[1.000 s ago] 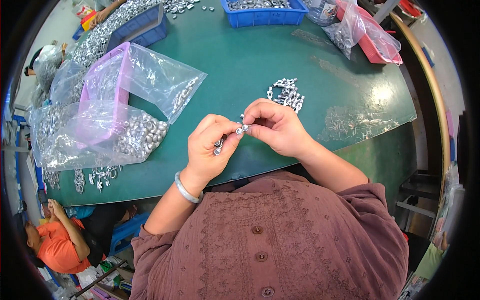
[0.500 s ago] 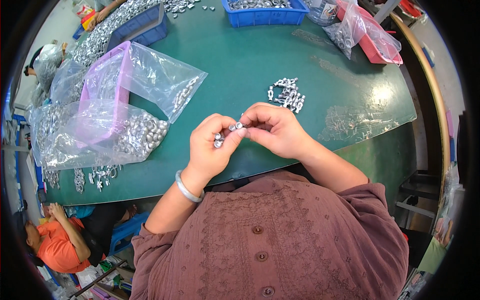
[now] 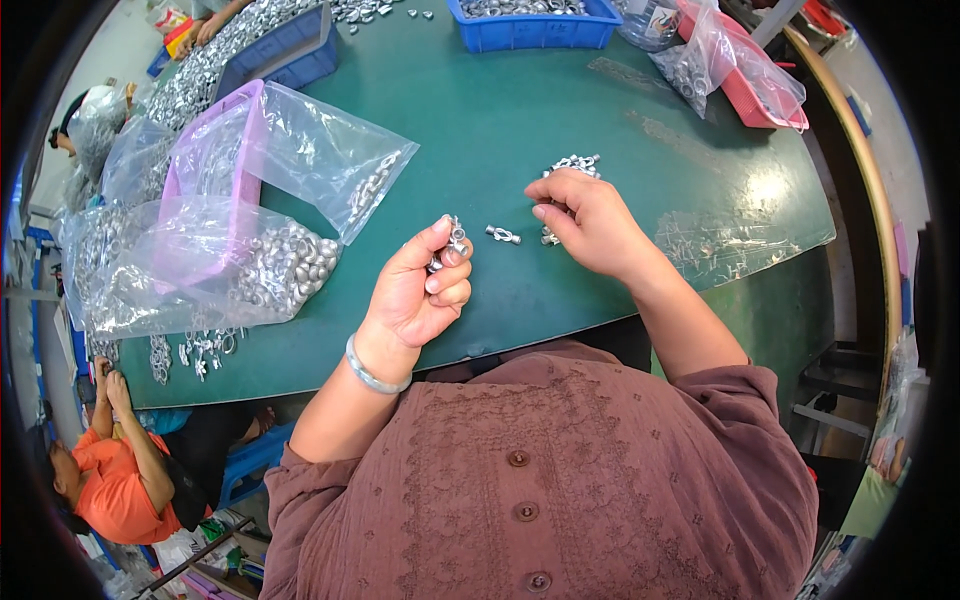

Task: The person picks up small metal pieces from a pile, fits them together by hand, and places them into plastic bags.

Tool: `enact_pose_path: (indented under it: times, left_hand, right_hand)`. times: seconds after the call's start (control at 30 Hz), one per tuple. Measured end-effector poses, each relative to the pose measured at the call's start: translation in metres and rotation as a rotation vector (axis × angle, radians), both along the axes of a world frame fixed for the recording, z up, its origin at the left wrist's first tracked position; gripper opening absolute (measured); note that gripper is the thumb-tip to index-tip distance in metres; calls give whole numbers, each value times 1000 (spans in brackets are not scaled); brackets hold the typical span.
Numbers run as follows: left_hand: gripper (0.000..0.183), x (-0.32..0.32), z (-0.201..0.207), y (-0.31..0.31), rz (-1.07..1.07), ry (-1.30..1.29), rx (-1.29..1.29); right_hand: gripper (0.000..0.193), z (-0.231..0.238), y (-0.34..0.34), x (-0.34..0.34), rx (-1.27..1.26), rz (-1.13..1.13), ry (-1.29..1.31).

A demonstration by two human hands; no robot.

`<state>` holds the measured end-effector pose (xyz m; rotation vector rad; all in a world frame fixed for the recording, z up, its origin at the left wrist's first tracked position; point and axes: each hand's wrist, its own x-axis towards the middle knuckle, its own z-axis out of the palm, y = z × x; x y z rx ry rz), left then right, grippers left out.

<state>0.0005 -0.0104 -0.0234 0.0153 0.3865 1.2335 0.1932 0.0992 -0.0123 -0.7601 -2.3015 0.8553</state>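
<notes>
Several small silver metal fittings point(image 3: 457, 240) are pinched between the thumb and fingers of my left hand point(image 3: 413, 291), which is raised over the green table. My right hand point(image 3: 597, 222) reaches over a small pile of looped silver metal fittings point(image 3: 575, 163), hiding most of it. Its thumb and forefinger are apart, with nothing visible between them. One looped fitting point(image 3: 503, 234) is apart from the pile, in the gap between my two hands.
To the left, clear plastic bags of silver rings point(image 3: 290, 265) lie against a purple basket point(image 3: 257, 160). Blue bins point(image 3: 540, 34) and a pink basket point(image 3: 755, 112) stand at the far side. A person in orange point(image 3: 115, 495) sits at the lower left.
My hands were together over the fittings; now they are apart. The right has moved to the pile, and a single looped fitting now shows between them.
</notes>
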Motion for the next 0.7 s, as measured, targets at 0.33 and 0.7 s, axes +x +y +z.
enact_pose_path:
  times: [0.33, 0.7]
  left_hand:
    - [17, 0, -5, 1, -31, -188, 80]
    - [16, 1, -10, -2, -60, -286, 90]
  right_hand:
    - [17, -1, -7, -8, 228, 78, -199]
    - [19, 25, -20, -43, -55, 294, 238]
